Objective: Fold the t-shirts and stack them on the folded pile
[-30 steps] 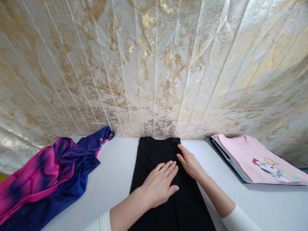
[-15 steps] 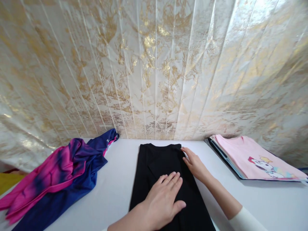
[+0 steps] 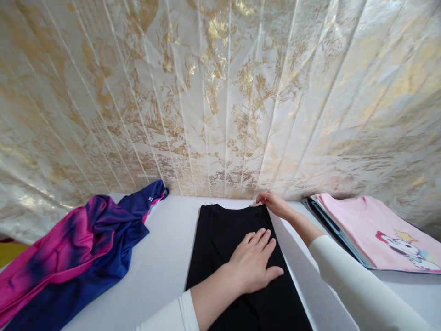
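A black shirt (image 3: 213, 248) lies folded lengthwise in front of me, its neckline at the far end. My left hand (image 3: 253, 262) rests flat on the middle of it, palm down with the fingers stretched out. At the shirt's far right corner is my right hand (image 3: 274, 203), its fingers bent and closed on the shoulder edge. The fingertips are small in view, and the cloth between them is mostly hidden.
To the left, a crumpled pink and navy garment (image 3: 99, 239) lies on the white table (image 3: 165, 257). A stack of folded clothes with a pink shirt (image 3: 361, 220) on top sits at the right. A gold-patterned curtain (image 3: 220, 101) hangs behind the table.
My right hand has moved up from the shirt's right edge to its far corner, and its fingers have closed there. My left hand has slid slightly forward and right, still flat.
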Available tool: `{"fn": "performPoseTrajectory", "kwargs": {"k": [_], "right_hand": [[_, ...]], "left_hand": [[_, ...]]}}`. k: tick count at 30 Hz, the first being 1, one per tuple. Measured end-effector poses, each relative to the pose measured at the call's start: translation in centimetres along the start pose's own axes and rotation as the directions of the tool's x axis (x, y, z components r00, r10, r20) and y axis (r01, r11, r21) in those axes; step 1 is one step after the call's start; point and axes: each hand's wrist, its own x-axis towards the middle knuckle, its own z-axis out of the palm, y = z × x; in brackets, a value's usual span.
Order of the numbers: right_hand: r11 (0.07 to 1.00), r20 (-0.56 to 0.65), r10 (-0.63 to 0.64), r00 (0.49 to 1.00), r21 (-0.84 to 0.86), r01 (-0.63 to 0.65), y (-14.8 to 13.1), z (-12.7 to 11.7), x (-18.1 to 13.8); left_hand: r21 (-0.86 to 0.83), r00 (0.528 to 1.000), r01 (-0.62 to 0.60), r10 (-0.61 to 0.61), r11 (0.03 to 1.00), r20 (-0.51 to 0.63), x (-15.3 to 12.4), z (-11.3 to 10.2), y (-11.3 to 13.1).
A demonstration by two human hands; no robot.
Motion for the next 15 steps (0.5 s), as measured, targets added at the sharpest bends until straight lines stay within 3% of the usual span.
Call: {"fn": "performPoseTrajectory", "kwargs": {"k": [5,15], "right_hand": [[0.997,-0.013,-0.049,0.999,-0.056,0.048,0.3,0.3,0.7],[0.975,0.006,-0.028,1.0,-0.222,0.029,-0.7,0.3,-1.5]], "left_hand": [[-0.024,1.0,0.011,-0.011,1.0,-0.005,-0.3,-0.1,0.1],[-0.044,0.999,0.041,-0.043,0.998,-0.029,-0.4,-0.2,0.2]]}}
